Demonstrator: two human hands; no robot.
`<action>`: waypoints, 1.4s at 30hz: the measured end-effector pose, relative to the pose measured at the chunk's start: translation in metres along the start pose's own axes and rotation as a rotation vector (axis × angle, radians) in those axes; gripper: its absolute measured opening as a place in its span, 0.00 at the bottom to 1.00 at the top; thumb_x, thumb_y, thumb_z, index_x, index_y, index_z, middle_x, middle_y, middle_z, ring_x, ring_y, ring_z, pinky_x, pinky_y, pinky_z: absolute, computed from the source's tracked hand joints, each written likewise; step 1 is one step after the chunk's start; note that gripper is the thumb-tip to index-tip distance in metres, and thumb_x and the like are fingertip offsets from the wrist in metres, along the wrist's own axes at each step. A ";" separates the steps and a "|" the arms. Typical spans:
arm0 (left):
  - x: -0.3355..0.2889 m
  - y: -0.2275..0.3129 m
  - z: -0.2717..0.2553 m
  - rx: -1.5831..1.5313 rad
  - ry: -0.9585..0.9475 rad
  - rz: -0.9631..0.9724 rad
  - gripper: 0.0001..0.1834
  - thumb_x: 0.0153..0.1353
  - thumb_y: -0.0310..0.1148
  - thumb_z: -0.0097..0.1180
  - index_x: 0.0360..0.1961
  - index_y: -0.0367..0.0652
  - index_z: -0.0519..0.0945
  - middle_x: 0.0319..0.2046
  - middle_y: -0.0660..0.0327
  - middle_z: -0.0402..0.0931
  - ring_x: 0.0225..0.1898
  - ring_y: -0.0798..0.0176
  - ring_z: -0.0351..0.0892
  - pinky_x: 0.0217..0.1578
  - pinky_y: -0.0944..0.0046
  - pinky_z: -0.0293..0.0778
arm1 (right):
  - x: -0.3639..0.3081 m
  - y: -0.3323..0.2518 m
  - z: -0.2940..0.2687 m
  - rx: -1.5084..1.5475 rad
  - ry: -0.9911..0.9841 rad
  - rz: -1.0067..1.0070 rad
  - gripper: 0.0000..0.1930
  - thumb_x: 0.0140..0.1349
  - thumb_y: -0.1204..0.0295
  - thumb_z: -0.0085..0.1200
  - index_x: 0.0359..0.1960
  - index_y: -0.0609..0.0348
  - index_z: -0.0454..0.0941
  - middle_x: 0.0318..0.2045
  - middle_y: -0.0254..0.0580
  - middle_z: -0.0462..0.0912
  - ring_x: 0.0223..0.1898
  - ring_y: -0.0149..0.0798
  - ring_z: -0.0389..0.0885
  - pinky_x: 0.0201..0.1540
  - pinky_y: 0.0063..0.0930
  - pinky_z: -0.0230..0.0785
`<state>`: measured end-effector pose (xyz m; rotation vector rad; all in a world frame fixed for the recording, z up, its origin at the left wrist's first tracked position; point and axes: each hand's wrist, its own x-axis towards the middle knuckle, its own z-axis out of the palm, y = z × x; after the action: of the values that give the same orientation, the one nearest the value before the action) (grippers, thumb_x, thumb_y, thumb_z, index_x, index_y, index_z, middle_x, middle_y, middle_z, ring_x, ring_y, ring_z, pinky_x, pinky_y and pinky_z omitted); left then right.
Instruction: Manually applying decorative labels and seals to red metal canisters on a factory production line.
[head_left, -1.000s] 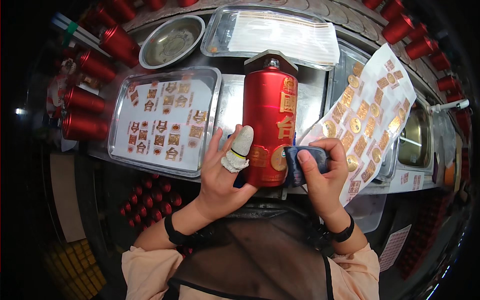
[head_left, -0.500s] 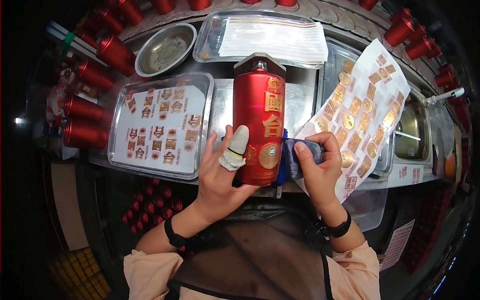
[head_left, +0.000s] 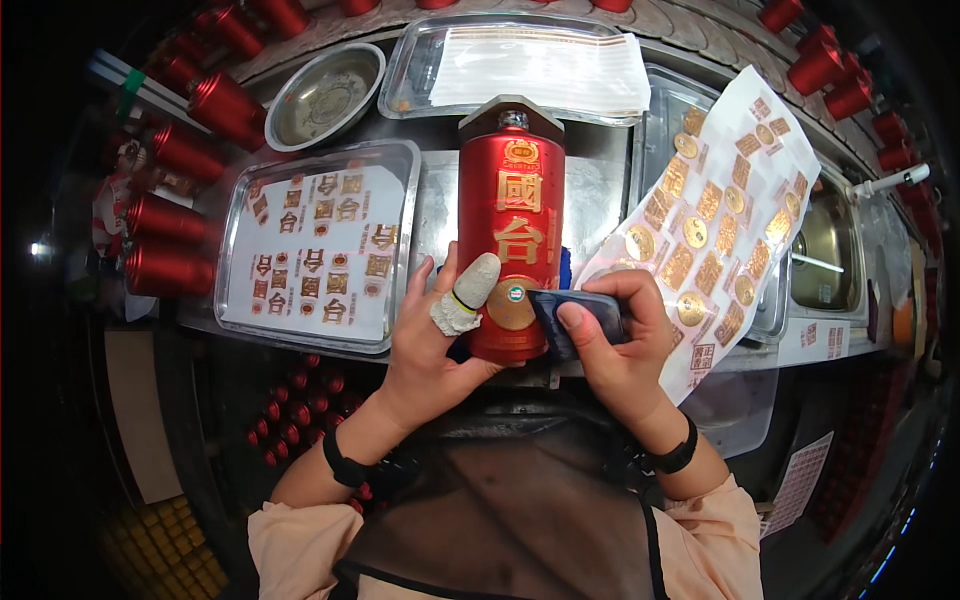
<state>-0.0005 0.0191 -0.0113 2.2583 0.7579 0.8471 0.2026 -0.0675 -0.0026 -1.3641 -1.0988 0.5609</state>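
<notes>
A red bottle (head_left: 482,230) with gold characters down its front lies in front of me, its neck pointing away. My left hand (head_left: 425,335) grips its left side near the base, one finger wearing a whitish cloth finger cover (head_left: 478,283) with a yellow band. On the lower front is a round gold label (head_left: 512,308) with a small green-and-white dot. A flat, dark blue-grey pad-like tool (head_left: 590,318) is pinched in my right hand (head_left: 628,350), its left edge against the bottle beside that label. Some blue cloth (head_left: 565,268) shows behind the bottle's right side.
Gold stickers cover a sheet in the left tray (head_left: 232,285) and a large curling sheet (head_left: 745,185) on the right. Behind stand a metal bowl (head_left: 372,95) and a tray of white strips (head_left: 540,70). Red bottles (head_left: 170,270) line the left; a sink (head_left: 825,285) is right.
The bottle has rolled slightly leftward, so its gold characters now face up at me. My right hand has brought the dark tool left onto the bottle beside the round label.
</notes>
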 end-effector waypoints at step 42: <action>-0.010 -0.024 0.003 -0.031 -0.142 -0.075 0.51 0.53 0.47 0.71 0.74 0.50 0.56 0.74 0.55 0.56 0.76 0.48 0.48 0.70 0.33 0.33 | 0.001 0.005 -0.015 -0.182 -0.251 -0.564 0.14 0.50 0.79 0.69 0.38 0.57 0.80 0.30 0.39 0.83 0.28 0.41 0.80 0.32 0.28 0.69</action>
<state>-0.0123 0.0270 -0.0340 2.2208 0.7535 0.6518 0.2176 -0.0726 -0.0046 -1.0787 -1.6963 0.2207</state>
